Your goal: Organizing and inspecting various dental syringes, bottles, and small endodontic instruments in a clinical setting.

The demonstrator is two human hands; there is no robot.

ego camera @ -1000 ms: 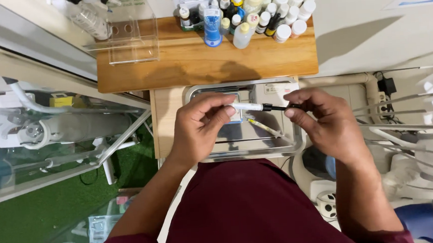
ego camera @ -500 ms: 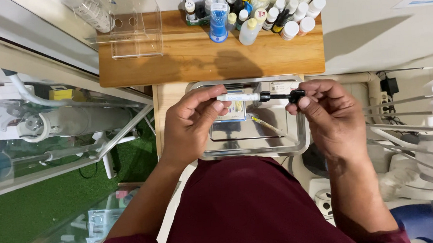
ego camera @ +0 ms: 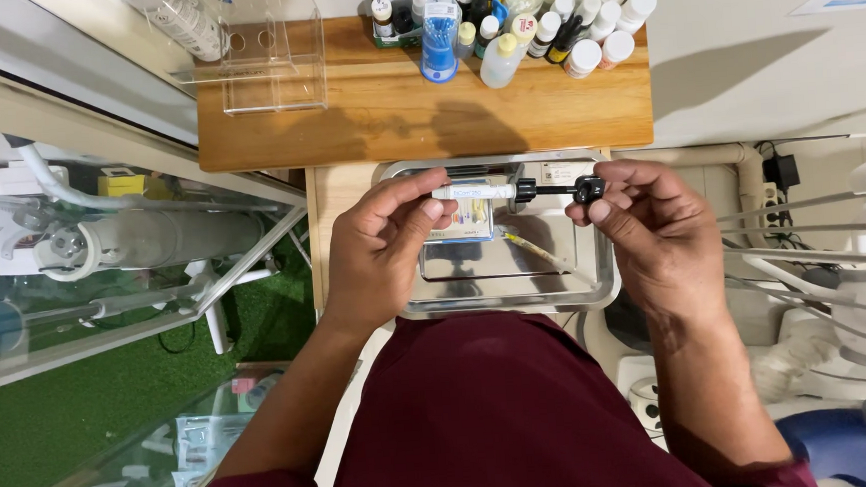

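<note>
Plunger drawn out of a white syringe above a steel tray.

The left hand (ego camera: 378,252) pinches the white syringe (ego camera: 472,192) by its barrel, while the right hand (ego camera: 653,230) grips the black plunger (ego camera: 562,189) by its end knob; a second ago the two hands sat closer together, so the plunger now stands further out. The syringe hangs level over the far edge of the steel tray (ego camera: 606,288), near the wooden shelf (ego camera: 365,117) of small bottles (ego camera: 539,16).

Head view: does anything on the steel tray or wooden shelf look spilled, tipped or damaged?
Nothing stands out. The bottles stand upright on the wooden shelf, the steel tray sits level, and both hands hold the white syringe horizontally.
</note>
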